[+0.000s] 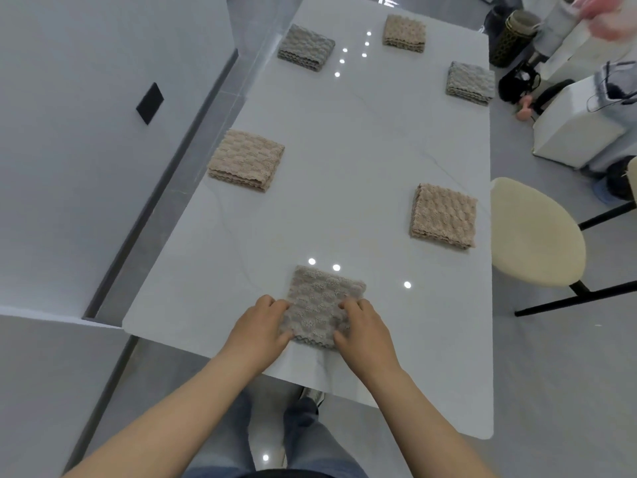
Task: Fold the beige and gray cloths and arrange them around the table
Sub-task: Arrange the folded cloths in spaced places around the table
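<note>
A folded gray cloth (320,301) lies near the front edge of the white table (344,150). My left hand (263,326) grips its left edge and my right hand (362,327) grips its right edge, thumbs on the near corners. Folded beige cloths lie at mid left (246,159), mid right (444,215) and far right (404,32). Folded gray cloths lie at far left (306,46) and at the right edge (470,82).
A cream stool (534,232) with black legs stands at the table's right side. White boxes (579,132), a dark bottle (513,36) and other clutter sit on the floor at the upper right. A white wall (86,132) runs along the left.
</note>
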The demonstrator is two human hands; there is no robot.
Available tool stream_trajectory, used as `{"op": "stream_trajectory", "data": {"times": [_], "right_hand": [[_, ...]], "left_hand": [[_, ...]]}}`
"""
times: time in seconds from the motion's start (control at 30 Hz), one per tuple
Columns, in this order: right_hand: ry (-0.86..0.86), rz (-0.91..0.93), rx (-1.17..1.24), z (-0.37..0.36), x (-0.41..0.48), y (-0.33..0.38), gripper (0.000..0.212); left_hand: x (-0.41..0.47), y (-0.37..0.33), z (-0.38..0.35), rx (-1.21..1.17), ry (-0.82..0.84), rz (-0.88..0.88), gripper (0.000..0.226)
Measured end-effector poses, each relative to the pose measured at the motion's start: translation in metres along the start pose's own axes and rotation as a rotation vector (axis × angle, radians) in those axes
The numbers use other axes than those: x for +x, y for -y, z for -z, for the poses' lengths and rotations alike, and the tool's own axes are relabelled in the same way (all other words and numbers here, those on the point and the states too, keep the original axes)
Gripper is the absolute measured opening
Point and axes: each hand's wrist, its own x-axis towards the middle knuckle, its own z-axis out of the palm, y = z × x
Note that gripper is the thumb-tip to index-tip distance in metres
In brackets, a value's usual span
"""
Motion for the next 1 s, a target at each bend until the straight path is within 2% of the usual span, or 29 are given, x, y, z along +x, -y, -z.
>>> {"op": "stream_trajectory", "data": {"times": [0.3,0.5,0.7,1.0], "right_hand": [[-0.023,-0.013,0.000,-0.022,-0.018,0.057,0.035],[-0.040,-0.064,0.050,-0.064,-0.033,0.131,0.045],[-0.040,-0.102,0.086,-0.099,-0.039,0.199,0.045],[-0.078,-0.136,0.096,-0.097,-0.011,0.231,0.045]], "left_hand": [[-0.027,0.039,0.033,-0.012,-0.006,-0.025,0.045],[-0.057,0.108,0.075,0.031,-0.001,-0.065,0.043],[-0.080,0.170,0.108,0.062,0.009,-0.105,0.041],[-0.053,0.193,0.137,0.029,0.027,-0.141,0.040]]}}
